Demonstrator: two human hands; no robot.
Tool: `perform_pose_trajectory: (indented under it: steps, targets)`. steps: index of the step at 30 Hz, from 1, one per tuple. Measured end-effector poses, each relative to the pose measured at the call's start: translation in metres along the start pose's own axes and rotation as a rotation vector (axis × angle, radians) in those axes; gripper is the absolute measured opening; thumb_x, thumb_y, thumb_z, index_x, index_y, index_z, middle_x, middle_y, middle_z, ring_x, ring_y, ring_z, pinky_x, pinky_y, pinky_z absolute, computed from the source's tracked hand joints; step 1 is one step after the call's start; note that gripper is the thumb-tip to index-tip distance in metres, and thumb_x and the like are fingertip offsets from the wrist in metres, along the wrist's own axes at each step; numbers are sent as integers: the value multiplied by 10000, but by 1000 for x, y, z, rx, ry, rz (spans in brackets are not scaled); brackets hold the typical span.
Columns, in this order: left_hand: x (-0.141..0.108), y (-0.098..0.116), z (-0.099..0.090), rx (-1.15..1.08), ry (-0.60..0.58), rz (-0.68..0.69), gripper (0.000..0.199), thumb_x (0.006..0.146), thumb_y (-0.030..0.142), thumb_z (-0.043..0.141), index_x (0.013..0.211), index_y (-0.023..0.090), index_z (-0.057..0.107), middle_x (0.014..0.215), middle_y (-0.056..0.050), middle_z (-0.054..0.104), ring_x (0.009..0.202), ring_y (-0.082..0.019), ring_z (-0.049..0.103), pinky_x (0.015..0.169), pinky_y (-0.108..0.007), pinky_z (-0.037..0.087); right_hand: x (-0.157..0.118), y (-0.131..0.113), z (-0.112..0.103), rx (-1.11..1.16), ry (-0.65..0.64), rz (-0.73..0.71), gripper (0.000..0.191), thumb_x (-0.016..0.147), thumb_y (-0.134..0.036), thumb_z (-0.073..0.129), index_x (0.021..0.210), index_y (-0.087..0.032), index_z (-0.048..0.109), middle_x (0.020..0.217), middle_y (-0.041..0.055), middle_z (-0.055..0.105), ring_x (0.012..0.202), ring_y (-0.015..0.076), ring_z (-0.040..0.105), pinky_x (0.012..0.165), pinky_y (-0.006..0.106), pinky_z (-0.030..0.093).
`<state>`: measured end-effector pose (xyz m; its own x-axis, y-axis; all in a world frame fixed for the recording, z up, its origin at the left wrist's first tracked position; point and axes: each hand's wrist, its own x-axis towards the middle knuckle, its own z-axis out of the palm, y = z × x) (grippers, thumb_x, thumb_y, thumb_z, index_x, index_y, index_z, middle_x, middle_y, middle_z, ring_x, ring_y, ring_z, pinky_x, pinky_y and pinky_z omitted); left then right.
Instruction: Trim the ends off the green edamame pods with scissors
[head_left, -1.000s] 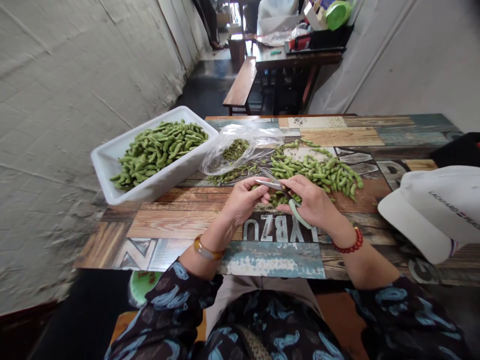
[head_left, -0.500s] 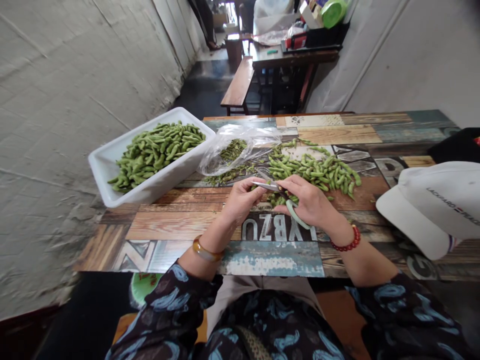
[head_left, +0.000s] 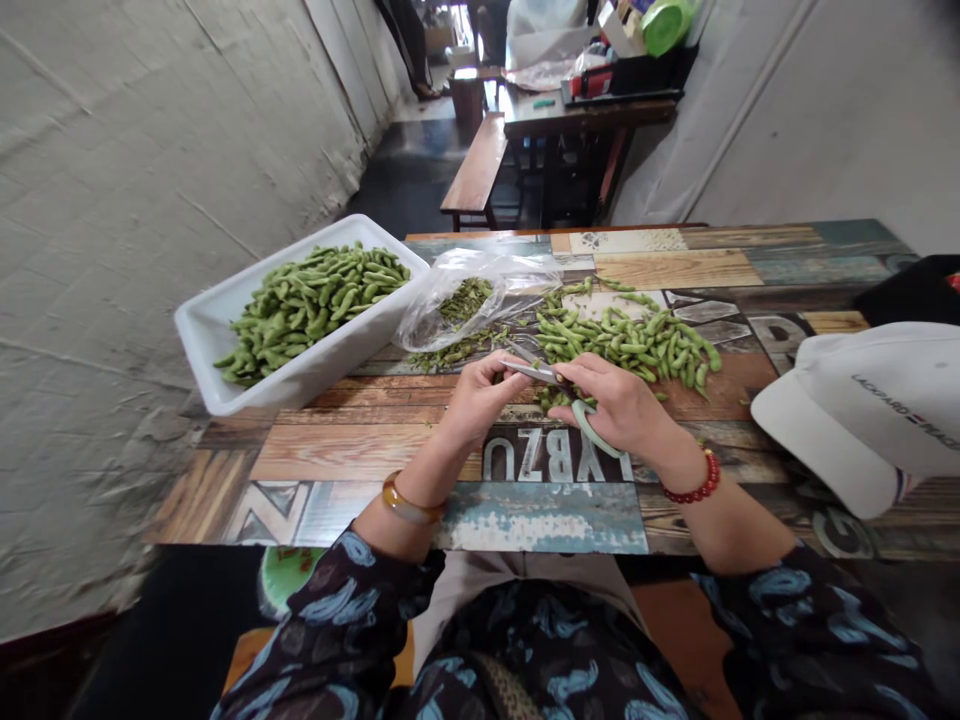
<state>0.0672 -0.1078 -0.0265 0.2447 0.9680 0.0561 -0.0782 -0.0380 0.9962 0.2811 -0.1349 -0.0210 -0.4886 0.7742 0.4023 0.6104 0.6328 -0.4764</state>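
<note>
My right hand (head_left: 611, 400) is closed on scissors (head_left: 592, 428) with pale green handles; their blades are parted and point left. Close by the blade tips, my left hand (head_left: 484, 395) has its fingers pinched together, and what they hold is mostly hidden. Loose green pods (head_left: 637, 345) lie in a pile on the table beyond my right hand. A clear plastic bag (head_left: 442, 262) with small green trimmings (head_left: 466, 300) lies beyond my left hand, with more scraps beside it. To the left, a white tub (head_left: 315, 365) holds a heap of green pods (head_left: 322, 300).
The patterned table (head_left: 360, 450) stretches across in front of me. A white cap (head_left: 885, 390) lies at its right side, by a black item (head_left: 911, 300). A rough wall (head_left: 150, 180) is on the left. Farther off are a bench (head_left: 480, 165) and a second table (head_left: 577, 115) with goods.
My left hand has shifted slightly left. My right hand holds the scissors in nearly the same place.
</note>
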Motion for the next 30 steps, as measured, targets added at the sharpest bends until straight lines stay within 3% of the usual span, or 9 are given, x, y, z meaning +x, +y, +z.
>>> perform_pose_trajectory:
  steps: [8,14,23,30]
  targets:
    - [0,6,2,-16,8,-31,178,705,319,791,680,153,732,640,-2,560,619,-106,430,607,-237,330,-1,-1,-4,-30,-36,-1,376,903,-346,653,1240,-197,579,1044,96,653,848,224,635,746,349,538]
    - [-1,6,2,-78,11,-115,177,695,313,801,713,154,726,578,27,527,538,-73,359,555,-224,296,-1,0,-5,-52,-66,10,338,897,-339,664,1202,-211,593,987,67,634,747,182,610,680,296,505]
    - [2,2,-1,7,-47,-144,216,703,324,782,733,125,702,626,20,556,598,-72,435,586,-202,324,-2,-1,-14,-26,-167,78,350,872,-333,706,1182,-185,642,968,70,655,796,195,646,710,285,492]
    - [3,6,-1,-141,-3,-290,312,648,327,816,694,138,572,513,89,401,431,-18,258,433,-183,167,-3,7,-13,-67,-145,105,359,885,-368,688,1186,-177,649,978,88,673,866,231,660,763,320,515]
